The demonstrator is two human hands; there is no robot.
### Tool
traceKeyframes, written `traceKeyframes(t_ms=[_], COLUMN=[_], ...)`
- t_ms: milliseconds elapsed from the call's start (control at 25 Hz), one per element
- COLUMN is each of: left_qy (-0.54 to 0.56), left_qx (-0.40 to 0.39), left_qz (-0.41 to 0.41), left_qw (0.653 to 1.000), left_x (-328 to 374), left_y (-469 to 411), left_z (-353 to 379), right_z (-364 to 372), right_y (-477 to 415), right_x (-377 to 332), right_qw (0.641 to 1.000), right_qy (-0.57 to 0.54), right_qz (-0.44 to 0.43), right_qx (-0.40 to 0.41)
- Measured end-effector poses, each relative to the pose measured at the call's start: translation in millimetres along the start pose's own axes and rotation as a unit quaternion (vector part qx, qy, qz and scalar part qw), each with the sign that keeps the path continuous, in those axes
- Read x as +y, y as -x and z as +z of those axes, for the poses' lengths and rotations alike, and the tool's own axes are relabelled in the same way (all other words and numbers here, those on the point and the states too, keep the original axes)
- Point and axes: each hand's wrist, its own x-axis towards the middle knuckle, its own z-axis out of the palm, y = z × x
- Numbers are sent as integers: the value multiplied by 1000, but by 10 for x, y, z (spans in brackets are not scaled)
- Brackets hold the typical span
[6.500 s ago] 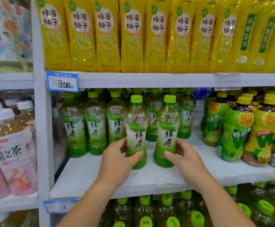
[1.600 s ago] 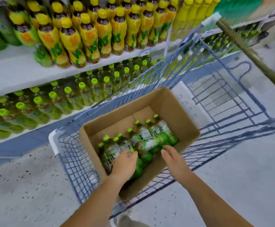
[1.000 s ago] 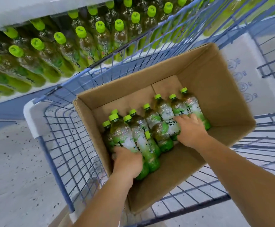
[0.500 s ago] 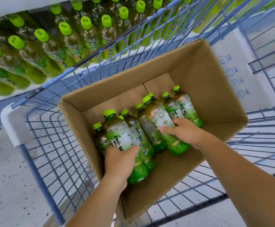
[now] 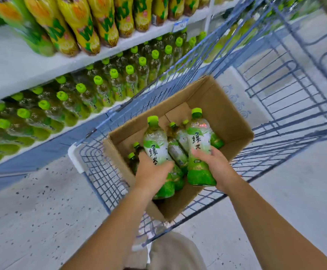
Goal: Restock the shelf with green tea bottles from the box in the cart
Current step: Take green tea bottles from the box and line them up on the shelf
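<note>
The left bottle (image 5: 156, 145), clear plastic with a lime-green cap and a white-and-green label, is held over the open brown cardboard box (image 5: 227, 117). The left hand (image 5: 152, 174) is wrapped round its lower half, thumb across the label, and the cap points to about twelve o'clock. The right bottle (image 5: 198, 141), of the same kind, stands just beside it at three o'clock. The right hand (image 5: 217, 168) grips it from the right, fingers curled over the label above the green base. I cannot tell whether the two bottles touch.

Between and beneath them the remaining bottles (image 5: 178, 152) lie slanted in the box. Two more green caps show at nine o'clock from the left bottle, near the box's wall.

The box sits in the near end of a blue wire shopping cart (image 5: 275, 84). The cart's white plastic corner guard (image 5: 75, 158) is at nine o'clock from the box.

Beyond the cart, toward ten o'clock, a white store shelf (image 5: 12, 71) carries yellow-wrapped bottles (image 5: 77, 26) with green lettering. Rows of green-capped bottles (image 5: 100, 88) fill the level below it.

Pale speckled floor (image 5: 32, 211) lies around the cart. At six o'clock, between the forearms, a beige trouser leg (image 5: 174, 250) shows.
</note>
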Motion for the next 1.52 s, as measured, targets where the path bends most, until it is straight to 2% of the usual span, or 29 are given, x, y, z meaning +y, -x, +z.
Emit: traceKeyframes(t_ms=[360,440,680,840,960,1280,1520], left_qy=[-78,-91,-63,7,51,95,76], left_qx=[-140,-143,-88,24,87,183,176], left_qz=[90,124,211,193,180,223,257], left_qw=[983,978,971,981,979,953,947], left_x=[542,585,514,91,-206,-403,-290], left_y=[871,1047,1572,1932,2141,2417,1980], left_z=[-755,-924,-1439,-1944,-2392,-3688,-4532], right_z=[394,505,877,1353,1831,3195,4145], right_y=[1494,1712,2049,2178,2268,2537,2344], right_x=[-260,-264,-289,-167,-37,-55,-301], right_qw=[990,986,981,975,971,956,943], right_qy=[-88,-96,-51,-26,30,136,175], right_qz=[-112,-137,-181,-184,-186,-231,-276], right_qx=[23,19,-50,-123,-146,-115,-57])
